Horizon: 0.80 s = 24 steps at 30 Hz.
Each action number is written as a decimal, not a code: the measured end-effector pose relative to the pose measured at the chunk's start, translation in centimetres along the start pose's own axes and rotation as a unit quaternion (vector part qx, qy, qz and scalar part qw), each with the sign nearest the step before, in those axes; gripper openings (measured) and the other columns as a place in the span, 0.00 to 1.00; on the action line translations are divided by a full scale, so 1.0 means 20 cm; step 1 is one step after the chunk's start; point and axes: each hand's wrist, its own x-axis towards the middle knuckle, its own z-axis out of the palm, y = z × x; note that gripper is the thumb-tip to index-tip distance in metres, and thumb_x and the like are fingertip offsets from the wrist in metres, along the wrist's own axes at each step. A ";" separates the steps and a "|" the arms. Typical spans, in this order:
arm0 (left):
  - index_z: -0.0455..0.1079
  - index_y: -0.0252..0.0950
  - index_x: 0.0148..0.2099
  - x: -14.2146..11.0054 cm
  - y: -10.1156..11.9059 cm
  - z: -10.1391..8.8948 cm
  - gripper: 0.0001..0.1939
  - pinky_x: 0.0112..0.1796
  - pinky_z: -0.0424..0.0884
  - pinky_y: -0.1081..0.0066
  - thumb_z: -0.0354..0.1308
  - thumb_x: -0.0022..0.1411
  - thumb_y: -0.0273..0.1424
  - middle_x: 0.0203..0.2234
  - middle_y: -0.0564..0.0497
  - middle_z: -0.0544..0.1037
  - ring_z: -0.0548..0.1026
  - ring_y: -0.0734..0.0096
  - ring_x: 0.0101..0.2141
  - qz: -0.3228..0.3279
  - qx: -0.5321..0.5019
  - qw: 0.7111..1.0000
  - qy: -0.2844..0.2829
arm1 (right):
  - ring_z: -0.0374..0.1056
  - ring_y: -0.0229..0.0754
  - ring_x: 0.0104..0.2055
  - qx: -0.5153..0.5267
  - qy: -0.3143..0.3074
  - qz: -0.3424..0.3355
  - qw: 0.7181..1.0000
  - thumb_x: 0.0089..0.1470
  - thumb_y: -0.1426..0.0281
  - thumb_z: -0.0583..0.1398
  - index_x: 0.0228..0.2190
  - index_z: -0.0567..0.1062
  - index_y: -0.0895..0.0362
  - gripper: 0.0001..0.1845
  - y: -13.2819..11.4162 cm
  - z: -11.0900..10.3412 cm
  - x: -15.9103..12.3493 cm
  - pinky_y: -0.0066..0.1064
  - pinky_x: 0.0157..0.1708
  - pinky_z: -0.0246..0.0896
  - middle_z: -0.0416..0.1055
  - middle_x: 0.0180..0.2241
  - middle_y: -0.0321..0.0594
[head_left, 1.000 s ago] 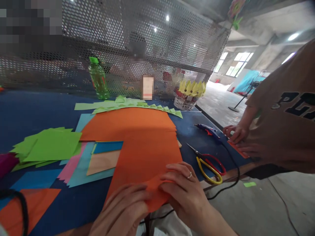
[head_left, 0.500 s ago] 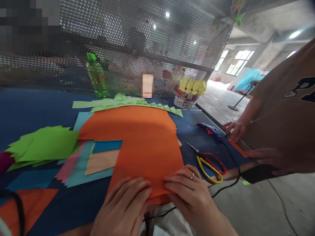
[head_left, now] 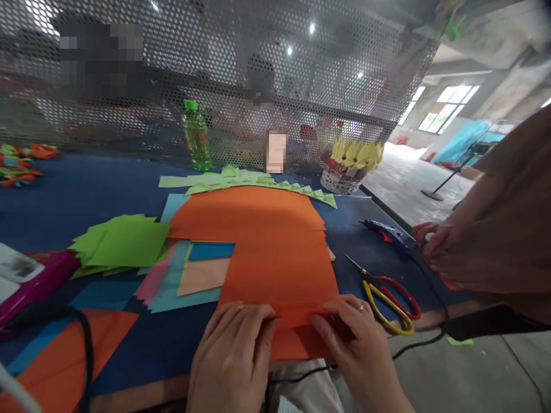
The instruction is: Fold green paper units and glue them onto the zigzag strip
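A long orange paper sheet (head_left: 275, 258) lies on the blue table (head_left: 64, 195) in front of me, its near edge folded up. My left hand (head_left: 235, 355) presses fingertips down on the fold at the left. My right hand (head_left: 357, 338), with a ring on one finger, pinches the same folded edge at the right. Both hands sit at the table's front edge.
Scissors with red and yellow handles (head_left: 387, 292) lie right of the sheet, a blue glue gun (head_left: 387, 232) beyond. Another person's hands (head_left: 434, 241) work at the right edge. Green paper squares (head_left: 124, 244), coloured sheets (head_left: 193, 275), a green bottle (head_left: 197, 136), a basket (head_left: 350, 166) and a mesh screen (head_left: 215, 74) surround.
The lifted near edge of the orange sheet has been folded over and pressed flat. My view has shifted left, bringing a pink object at the left into sight.
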 end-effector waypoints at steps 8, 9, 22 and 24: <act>0.67 0.39 0.51 0.00 0.00 0.02 0.10 0.45 0.69 0.64 0.57 0.69 0.33 0.34 0.52 0.81 0.79 0.66 0.35 -0.050 0.018 0.999 0.010 | 0.68 0.44 0.32 -0.076 0.003 0.024 0.997 0.60 0.61 0.63 0.29 0.72 0.52 0.11 0.01 0.03 -0.02 0.34 0.34 0.56 0.73 0.27 0.35; 0.68 0.38 0.50 0.01 0.01 0.02 0.09 0.46 0.68 0.64 0.57 0.69 0.32 0.34 0.52 0.81 0.78 0.66 0.35 -0.047 0.026 0.998 0.016 | 0.68 0.44 0.32 -0.076 0.001 0.021 0.997 0.60 0.61 0.63 0.30 0.73 0.52 0.10 0.01 0.03 -0.02 0.34 0.34 0.57 0.74 0.27 0.35; 0.69 0.37 0.44 0.02 0.04 0.03 0.05 0.43 0.65 0.61 0.60 0.66 0.30 0.32 0.52 0.79 0.74 0.63 0.34 -0.034 0.043 0.998 0.012 | 0.68 0.46 0.34 -0.084 0.018 0.050 0.995 0.63 0.62 0.60 0.28 0.73 0.52 0.12 -0.01 0.06 -0.01 0.37 0.38 0.52 0.74 0.26 0.36; 0.69 0.37 0.45 0.02 0.04 0.02 0.05 0.43 0.64 0.61 0.59 0.67 0.31 0.32 0.51 0.79 0.74 0.63 0.33 -0.029 0.048 0.998 0.014 | 0.68 0.47 0.35 -0.084 0.019 0.052 0.995 0.63 0.63 0.60 0.28 0.73 0.52 0.11 0.00 0.06 -0.02 0.37 0.38 0.52 0.75 0.27 0.36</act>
